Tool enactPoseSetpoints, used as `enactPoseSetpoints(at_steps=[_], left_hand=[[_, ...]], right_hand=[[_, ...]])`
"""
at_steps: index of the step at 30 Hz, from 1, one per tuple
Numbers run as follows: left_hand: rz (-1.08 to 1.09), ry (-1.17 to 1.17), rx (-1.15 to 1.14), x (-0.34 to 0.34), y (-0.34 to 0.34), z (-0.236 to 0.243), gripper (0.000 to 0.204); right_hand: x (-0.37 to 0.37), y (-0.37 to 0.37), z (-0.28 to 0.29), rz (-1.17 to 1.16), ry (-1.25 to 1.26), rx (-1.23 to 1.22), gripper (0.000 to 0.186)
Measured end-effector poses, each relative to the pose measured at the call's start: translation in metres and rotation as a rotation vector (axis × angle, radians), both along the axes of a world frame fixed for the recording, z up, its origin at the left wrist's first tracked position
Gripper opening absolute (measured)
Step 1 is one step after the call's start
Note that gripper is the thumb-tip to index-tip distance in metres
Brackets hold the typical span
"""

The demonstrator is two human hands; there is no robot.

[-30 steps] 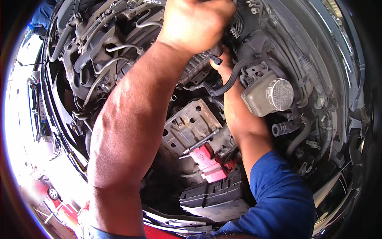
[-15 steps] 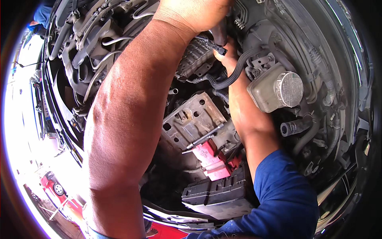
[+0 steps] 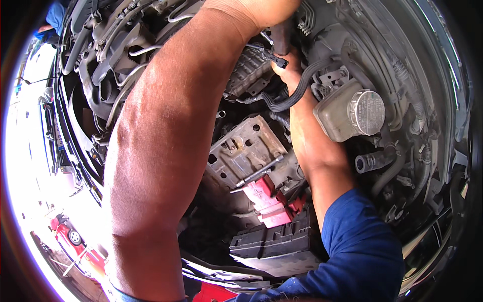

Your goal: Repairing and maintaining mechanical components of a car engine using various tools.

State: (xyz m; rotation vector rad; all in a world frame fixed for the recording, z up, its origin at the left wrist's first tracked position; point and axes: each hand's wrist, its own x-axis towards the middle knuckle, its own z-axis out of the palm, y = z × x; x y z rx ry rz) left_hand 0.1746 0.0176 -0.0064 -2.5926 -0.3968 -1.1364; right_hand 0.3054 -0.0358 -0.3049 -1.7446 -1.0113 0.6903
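Observation:
My left hand is at the top of the view, bent over the engine bay. The upper edge cuts it off and its fingers are hidden. Beneath it, a dark rubber hose-like piece runs down toward my right hand, which reaches in deep from the right. Most of that hand's fingers are hidden behind the hose-like piece and a small black electrical connector on a wire. A shiny metal end shows just below my left hand. Close by is a ribbed metal heat shield.
A corrugated black hose arches over my right wrist. Beside my forearm sits a fluid reservoir with a silver cap. Between my arms are a metal battery tray, a ratchet extension bar, a red terminal cover and a black fuse box.
My left hand has shifted slightly to the right, and the shiny metal end below it has come into sight. My right hand stays in about the same place.

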Motion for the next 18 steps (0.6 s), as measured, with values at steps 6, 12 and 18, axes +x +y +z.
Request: enactPoseSetpoints(at_steps=[6,12,18], left_hand=[[0.021,-0.009,0.009,0.001,0.002,0.002,0.014],[0.050,0.029,0.024,0.013,0.007,0.001,0.013],[0.038,0.011,0.042,0.011,0.011,-0.003,0.012]], right_hand=[[-0.010,-0.001,0.007,-0.048,-0.018,-0.058,0.030],[0.000,-0.001,-0.004,-0.071,0.062,0.028,0.024],[-0.015,-0.003,0.014,-0.099,0.125,-0.078,0.028]])
